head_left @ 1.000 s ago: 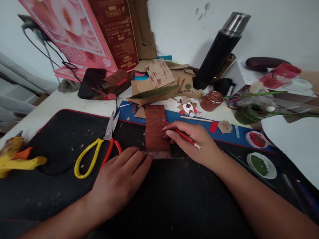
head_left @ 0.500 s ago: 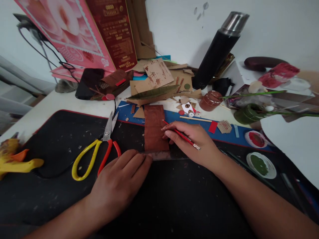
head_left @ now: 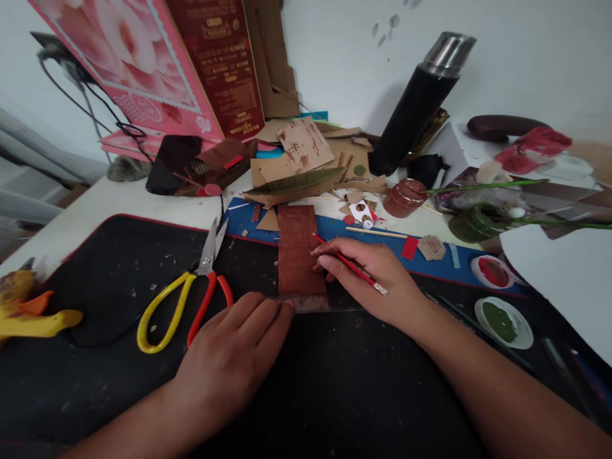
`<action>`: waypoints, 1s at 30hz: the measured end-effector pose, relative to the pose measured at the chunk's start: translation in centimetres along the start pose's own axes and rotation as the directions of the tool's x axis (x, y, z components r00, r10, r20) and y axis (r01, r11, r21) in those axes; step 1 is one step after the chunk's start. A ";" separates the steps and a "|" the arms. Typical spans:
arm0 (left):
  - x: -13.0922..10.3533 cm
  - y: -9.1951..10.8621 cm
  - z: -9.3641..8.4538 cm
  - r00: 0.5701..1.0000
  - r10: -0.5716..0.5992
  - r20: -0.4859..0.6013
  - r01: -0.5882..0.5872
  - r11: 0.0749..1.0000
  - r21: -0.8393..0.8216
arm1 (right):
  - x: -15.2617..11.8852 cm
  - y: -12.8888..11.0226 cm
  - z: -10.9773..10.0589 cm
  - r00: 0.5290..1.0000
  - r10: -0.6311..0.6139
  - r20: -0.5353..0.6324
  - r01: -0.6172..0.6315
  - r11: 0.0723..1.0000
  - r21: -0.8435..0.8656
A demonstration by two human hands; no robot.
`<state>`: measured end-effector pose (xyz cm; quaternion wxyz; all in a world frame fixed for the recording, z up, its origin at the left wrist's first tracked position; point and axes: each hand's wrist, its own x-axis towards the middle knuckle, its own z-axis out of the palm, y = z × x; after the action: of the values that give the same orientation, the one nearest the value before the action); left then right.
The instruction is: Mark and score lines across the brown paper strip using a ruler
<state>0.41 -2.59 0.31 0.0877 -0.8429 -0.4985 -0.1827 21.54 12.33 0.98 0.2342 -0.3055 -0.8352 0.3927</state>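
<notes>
A brown painted rectangular piece (head_left: 300, 255) lies upright in the view on the dark mat. Across its near edge runs a clear ruler (head_left: 315, 303). My left hand (head_left: 234, 357) presses on the ruler's left end, fingers together. My right hand (head_left: 370, 274) is closed round a red pencil (head_left: 356, 268), its fingertips at the brown piece's right edge. The pencil's tip points away to the upper left, and its eraser end shows above the back of the hand. Left of the brown piece rest scissors (head_left: 206, 264) with yellow and red handles, blades parted.
Behind the mat (head_left: 119, 255) are cardboard scraps (head_left: 306, 143), a phone (head_left: 173, 164), a black thermos (head_left: 415, 105) and a brown paint jar (head_left: 405, 197). Red (head_left: 492, 271) and green (head_left: 500, 320) paint lids sit at the right. A yellow glue gun (head_left: 41, 319) lies far left.
The view has shifted slightly, so most things sit a little lower. Both hands keep nearly the same places and grips on the ruler and the pencil.
</notes>
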 end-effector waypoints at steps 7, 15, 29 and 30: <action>0.1 0.0 0.1 1.000 0.000 0.008 0.000 1.000 -0.010 | -0.2 -1.1 0.0 0.998 -0.061 0.005 0.061 0.994 -0.096; 0.3 0.1 0.1 1.000 0.008 -0.014 -0.008 1.000 0.009 | -0.7 -1.8 0.6 0.993 0.003 -0.119 0.005 0.997 0.072; 0.2 0.0 0.2 1.000 -0.022 -0.010 0.022 0.999 -0.033 | -0.9 -2.5 0.8 0.982 0.181 0.050 -0.174 0.779 0.603; 0.2 0.0 0.2 1.000 -0.024 -0.011 0.024 0.999 -0.033 | -0.9 -2.5 0.8 0.979 0.192 0.069 -0.194 0.768 0.610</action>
<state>0.53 -2.33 0.26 0.0748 -0.8371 -0.5050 -0.1967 20.87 10.03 2.32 0.2779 -0.2963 -0.6267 0.6650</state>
